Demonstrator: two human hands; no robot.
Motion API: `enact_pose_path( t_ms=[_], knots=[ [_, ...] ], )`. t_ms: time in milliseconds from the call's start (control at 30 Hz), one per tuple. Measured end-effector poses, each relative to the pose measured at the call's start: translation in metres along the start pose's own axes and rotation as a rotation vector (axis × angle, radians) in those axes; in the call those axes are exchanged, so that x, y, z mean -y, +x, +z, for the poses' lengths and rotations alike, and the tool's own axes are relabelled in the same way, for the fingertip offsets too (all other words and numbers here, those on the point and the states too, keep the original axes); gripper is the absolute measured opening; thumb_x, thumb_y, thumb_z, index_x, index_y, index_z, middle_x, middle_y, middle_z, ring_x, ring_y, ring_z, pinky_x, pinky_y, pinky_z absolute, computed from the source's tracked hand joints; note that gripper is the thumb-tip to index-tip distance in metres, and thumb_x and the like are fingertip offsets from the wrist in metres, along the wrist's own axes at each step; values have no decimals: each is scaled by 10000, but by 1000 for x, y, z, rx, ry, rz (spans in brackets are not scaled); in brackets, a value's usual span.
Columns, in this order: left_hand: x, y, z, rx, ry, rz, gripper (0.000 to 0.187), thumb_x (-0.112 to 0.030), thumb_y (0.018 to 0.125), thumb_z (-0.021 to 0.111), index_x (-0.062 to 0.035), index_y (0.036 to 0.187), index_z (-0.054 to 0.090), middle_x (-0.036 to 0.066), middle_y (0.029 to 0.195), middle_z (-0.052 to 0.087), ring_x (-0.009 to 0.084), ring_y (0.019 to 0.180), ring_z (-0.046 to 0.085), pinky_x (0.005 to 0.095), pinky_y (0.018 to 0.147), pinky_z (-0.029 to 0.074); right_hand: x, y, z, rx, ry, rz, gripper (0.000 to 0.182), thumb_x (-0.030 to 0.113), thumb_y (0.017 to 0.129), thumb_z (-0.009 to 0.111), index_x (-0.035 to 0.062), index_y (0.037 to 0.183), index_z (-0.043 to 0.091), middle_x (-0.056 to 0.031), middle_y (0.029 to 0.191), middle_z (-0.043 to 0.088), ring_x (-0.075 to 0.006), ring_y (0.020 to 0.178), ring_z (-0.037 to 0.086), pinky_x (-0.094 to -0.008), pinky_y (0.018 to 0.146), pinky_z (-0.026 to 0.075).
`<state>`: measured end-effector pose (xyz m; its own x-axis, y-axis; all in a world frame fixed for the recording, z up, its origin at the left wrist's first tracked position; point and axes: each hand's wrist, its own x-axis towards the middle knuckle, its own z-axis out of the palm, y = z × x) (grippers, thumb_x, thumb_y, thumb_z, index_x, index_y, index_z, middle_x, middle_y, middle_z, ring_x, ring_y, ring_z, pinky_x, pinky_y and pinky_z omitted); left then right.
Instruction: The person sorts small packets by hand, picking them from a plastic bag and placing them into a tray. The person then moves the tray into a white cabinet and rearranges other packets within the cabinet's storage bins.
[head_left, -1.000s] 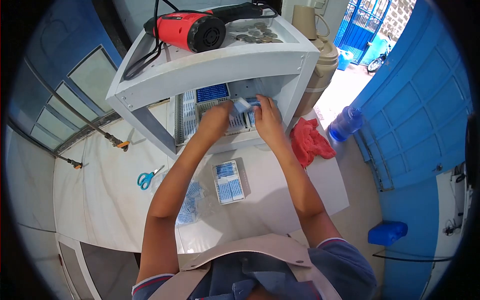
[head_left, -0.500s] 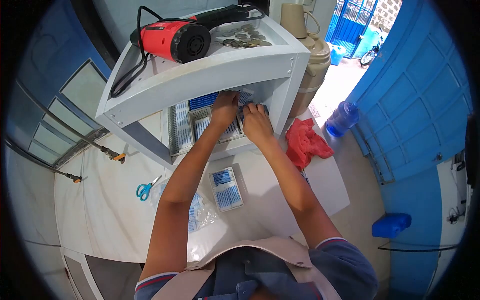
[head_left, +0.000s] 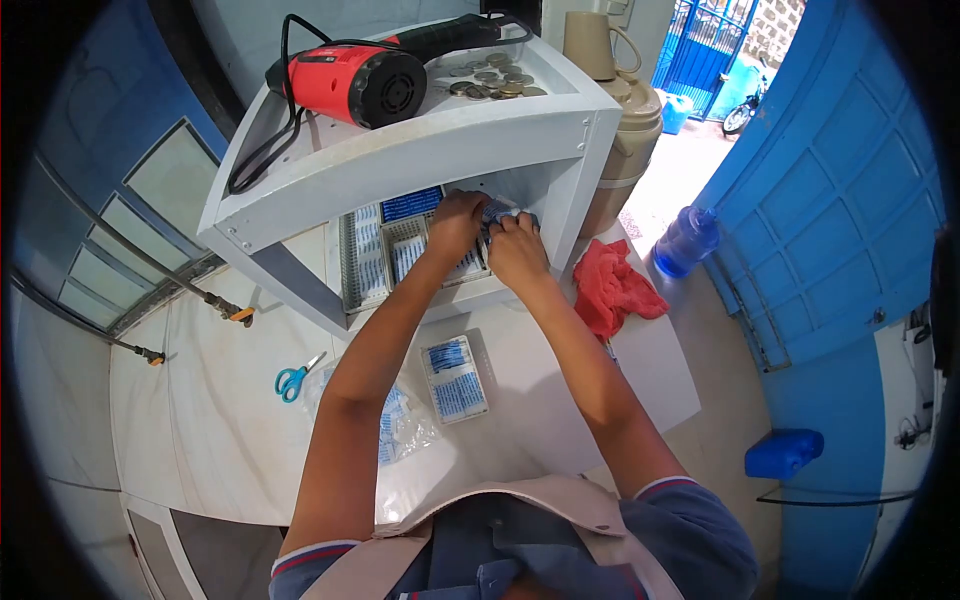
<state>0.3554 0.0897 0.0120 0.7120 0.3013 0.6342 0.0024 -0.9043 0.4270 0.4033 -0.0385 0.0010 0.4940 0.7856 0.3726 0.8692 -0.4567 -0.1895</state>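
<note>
Both of my hands reach into the lower opening of a white shelf unit [head_left: 400,150]. My left hand [head_left: 459,222] is closed, its fingers pinching the edge of a bluish-white printed packet [head_left: 495,208]. Curled over the near side of that packet is my right hand [head_left: 518,250]; its fingertips press on it. What lies under the fingers is partly hidden. Beside my left hand are plastic baskets [head_left: 344,268] of white packets with blue print [head_left: 407,252], and a stack of darker blue packets [head_left: 411,204] behind them.
On the table lie a small tray [head_left: 484,383] of printed packets, teal-handled scissors [head_left: 290,383], a clear plastic bag [head_left: 410,430] and a red cloth [head_left: 613,290]. A red corded power tool [head_left: 345,85] and coins [head_left: 497,78] sit on the shelf top. A beige jug [head_left: 628,125] stands right.
My left hand has shifted slightly right and down, closer to my right hand. The printed packet, raised above the fingers before, now sits lower between both hands.
</note>
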Motion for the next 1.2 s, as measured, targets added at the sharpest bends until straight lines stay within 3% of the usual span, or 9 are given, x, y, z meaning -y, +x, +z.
enact_pose_path(
  t_ms=[200,400,600,667,800,900,1000,1100,1200],
  knots=[
    [-5,5,-4,221,288,255,89,-91,711,607,-39,773,643,141,805,630,316,830,577,397,760,471,2,-3,-3,19,-23,2,258,128,803,510,-35,925,668,-198,1053,583,-372,1079,466,-449,908,413],
    [-20,13,1,399,510,205,91,-80,691,610,-47,761,657,126,800,638,313,859,574,398,787,472,3,-5,-9,82,-8,34,242,104,780,536,-63,893,671,-241,1104,556,-342,1062,491,-397,921,424],
    [-20,22,1,582,401,234,129,-77,729,586,-15,816,658,165,861,646,339,895,574,395,817,470,-1,0,-9,151,161,152,347,71,787,533,-138,1061,579,-288,1239,471,-374,1173,470,-398,976,420],
    [-13,24,1,566,331,217,143,-81,741,578,-16,843,654,175,883,644,344,897,570,399,820,468,-12,1,23,-205,-86,3,406,68,806,521,-172,1133,517,-322,1308,411,-407,1239,423,-410,1003,405],
    [-14,19,-2,501,222,136,177,-88,774,551,-18,909,641,187,908,635,351,899,556,414,815,459,-15,8,26,62,-239,-33,417,59,813,514,-188,1149,498,-346,1356,349,-428,1254,406,-411,1018,397],
    [-14,11,-3,414,214,163,169,-56,757,552,-8,895,636,184,894,631,351,898,546,422,815,454,-13,12,28,38,-290,-25,397,65,810,523,-176,1126,518,-328,1311,412,-430,1240,420,-424,990,421],
    [-5,2,-4,354,238,222,174,-20,727,558,-8,886,629,180,886,628,349,900,542,420,819,451,-2,18,-9,198,-157,49,308,63,801,534,-127,1038,590,-288,1185,527,-404,1178,478,-410,959,443],
    [-1,3,2,300,295,254,148,-13,671,584,-25,807,642,152,833,639,331,844,566,400,828,454,-2,25,-16,165,43,129,219,67,791,546,-64,932,648,-224,979,624,-358,1016,577,-382,907,469],
    [0,3,5,246,302,242,113,-3,648,587,-25,748,636,147,805,629,333,824,562,404,824,449,-2,31,-11,-94,-43,81,137,19,742,548,2,795,672,-230,918,634,-360,902,601,-414,764,522]
  ],
)
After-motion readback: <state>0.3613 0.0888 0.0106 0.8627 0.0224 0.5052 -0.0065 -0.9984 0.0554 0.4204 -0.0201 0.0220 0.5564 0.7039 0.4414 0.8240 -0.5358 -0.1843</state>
